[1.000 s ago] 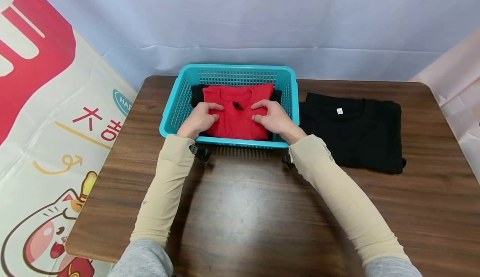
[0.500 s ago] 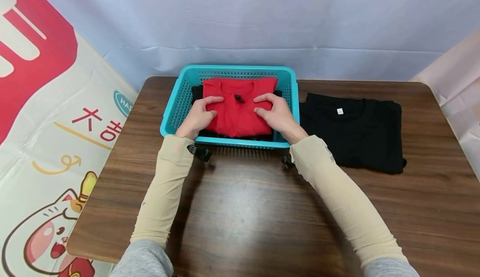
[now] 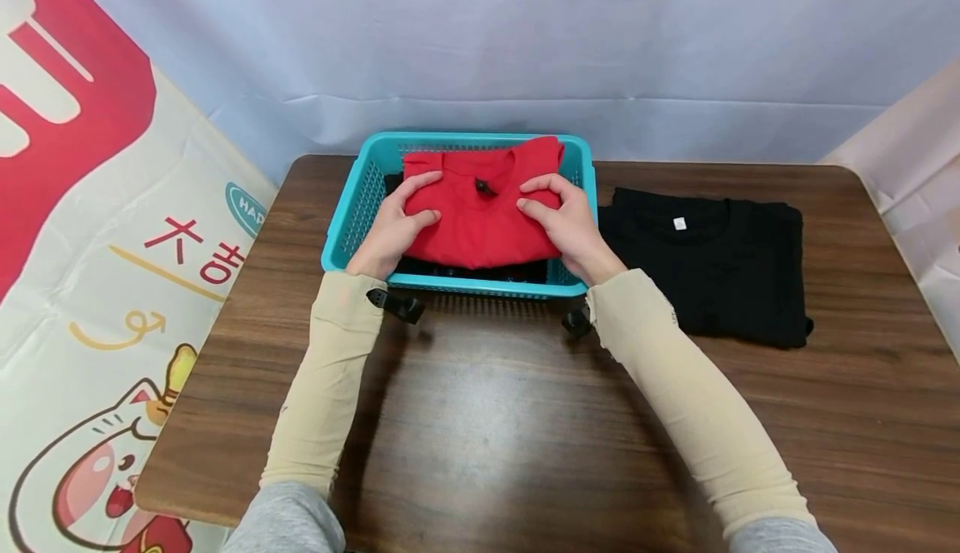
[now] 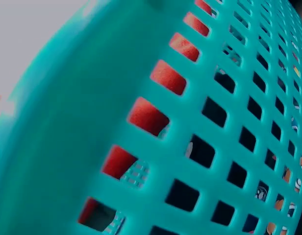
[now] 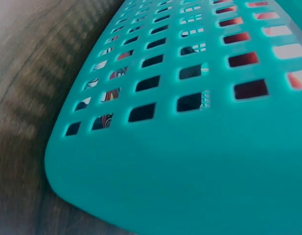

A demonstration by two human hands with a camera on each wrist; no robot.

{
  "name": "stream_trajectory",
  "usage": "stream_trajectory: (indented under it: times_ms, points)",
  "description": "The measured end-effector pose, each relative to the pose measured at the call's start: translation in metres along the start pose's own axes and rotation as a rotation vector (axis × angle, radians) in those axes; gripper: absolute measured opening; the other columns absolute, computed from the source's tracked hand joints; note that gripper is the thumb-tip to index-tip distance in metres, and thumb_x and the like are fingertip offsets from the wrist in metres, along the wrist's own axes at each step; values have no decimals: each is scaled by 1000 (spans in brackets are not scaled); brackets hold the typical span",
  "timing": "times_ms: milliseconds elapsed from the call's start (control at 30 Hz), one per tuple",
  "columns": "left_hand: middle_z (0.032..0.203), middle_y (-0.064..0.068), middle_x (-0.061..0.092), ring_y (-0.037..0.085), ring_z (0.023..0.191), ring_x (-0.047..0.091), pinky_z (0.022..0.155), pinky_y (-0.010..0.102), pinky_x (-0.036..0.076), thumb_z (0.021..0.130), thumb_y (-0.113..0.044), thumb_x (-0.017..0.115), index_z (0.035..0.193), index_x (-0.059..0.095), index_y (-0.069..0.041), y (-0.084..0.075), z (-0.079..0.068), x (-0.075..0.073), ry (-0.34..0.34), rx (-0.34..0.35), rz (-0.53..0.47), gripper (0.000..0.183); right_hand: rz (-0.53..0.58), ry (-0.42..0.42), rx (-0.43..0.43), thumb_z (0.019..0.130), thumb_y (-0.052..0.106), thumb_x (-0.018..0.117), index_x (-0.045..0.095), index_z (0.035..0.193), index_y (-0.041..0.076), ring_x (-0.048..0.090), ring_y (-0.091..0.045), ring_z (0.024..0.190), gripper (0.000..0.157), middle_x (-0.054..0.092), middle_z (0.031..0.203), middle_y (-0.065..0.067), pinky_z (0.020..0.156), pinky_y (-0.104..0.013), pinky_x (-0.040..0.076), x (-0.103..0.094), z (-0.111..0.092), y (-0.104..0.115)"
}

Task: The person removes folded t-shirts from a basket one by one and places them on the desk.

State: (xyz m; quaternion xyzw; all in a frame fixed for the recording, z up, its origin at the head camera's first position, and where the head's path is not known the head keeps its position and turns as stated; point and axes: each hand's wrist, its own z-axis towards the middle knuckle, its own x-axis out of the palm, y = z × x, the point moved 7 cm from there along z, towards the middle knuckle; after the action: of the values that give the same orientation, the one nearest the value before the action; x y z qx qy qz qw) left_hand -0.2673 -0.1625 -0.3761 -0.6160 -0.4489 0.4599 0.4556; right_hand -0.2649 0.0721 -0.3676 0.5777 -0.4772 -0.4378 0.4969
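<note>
A folded red T-shirt point(image 3: 480, 224) is raised inside the turquoise basket point(image 3: 480, 285), with its collar toward the far side. By its left side the left hand point(image 3: 393, 224) grips it, thumb on top. The right hand point(image 3: 567, 218) holds the opposite side the same way; the fingers under the cloth are hidden. Dark clothing point(image 3: 487, 273) lies beneath the red shirt. Red cloth shows through the holes of the basket wall point(image 4: 67, 122) in the left wrist view. Neither hand shows in the right wrist view, where the basket wall point(image 5: 190, 161) fills most of the picture.
To the right of the basket lies a folded black T-shirt point(image 3: 720, 274) with a white label. The basket stands near the far edge of the wooden table point(image 3: 465, 420). Behind hangs a pale curtain point(image 3: 480, 45), and a printed banner point(image 3: 97, 286) is on the left.
Both hands have lifted the red T-shirt from lower in the basket, its far right corner now up at the rim. More dark clothing shows below it. The black T-shirt has stayed put.
</note>
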Motion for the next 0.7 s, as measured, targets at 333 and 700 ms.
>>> stream_trajectory:
  times_ms: [333,700]
  points:
    - [142,2,41,25,127,47,84,34,57,93,-16,62,142,43,-37,-7,-4,1,54,91,-302,57,107,-2,-13,92,18,65,56,121,18,57,-23,109,30,50,128,-5,76,-29,57,-4,0,2]
    - [145,2,38,25,133,40,85,32,57,93,-7,60,147,34,-36,-13,-2,5,101,143,-426,66,269,65,21,93,9,61,50,133,23,47,-27,124,44,42,139,-5,78,-32,58,-10,-1,2]
